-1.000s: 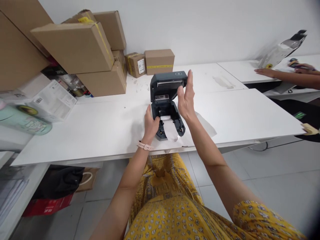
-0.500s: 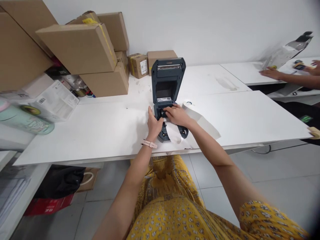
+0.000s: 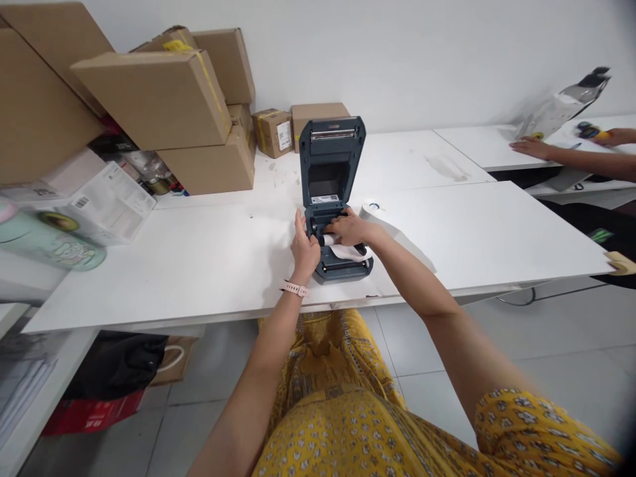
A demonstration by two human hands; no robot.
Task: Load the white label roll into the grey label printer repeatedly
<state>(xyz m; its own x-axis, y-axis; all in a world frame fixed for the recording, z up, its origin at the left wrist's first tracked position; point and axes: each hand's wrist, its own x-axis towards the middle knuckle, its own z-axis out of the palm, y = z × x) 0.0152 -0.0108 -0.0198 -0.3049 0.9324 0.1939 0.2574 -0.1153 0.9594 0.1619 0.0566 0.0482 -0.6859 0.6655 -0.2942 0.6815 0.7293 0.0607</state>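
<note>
A dark blue-grey label printer point(image 3: 332, 159) stands on the white table with its lid raised. My left hand point(image 3: 304, 248) is at the printer's left side, its fingers along the outer edge and the thumb over the rim. Inside the open body, my right hand point(image 3: 349, 227) has its fingers curled on a white paper roll point(image 3: 330, 239). A loose strip of white paper point(image 3: 348, 252) runs from the roll across the front of the printer. Right of the printer, another roll of white paper point(image 3: 373, 207) lies with a long end trailing over the table.
Cardboard boxes point(image 3: 154, 99) are stacked at the back left, beside a white carton point(image 3: 114, 205) and a mint-green bottle point(image 3: 54, 242). Two small boxes point(image 3: 273, 132) sit behind the printer. At the far right, another person's hands point(image 3: 534, 147) rest near a bottle point(image 3: 586, 86).
My right hand has shifted slightly left and down inside the printer. The loose paper strip no longer hangs over the printer's front edge and now lies farther back, bent to the right.
</note>
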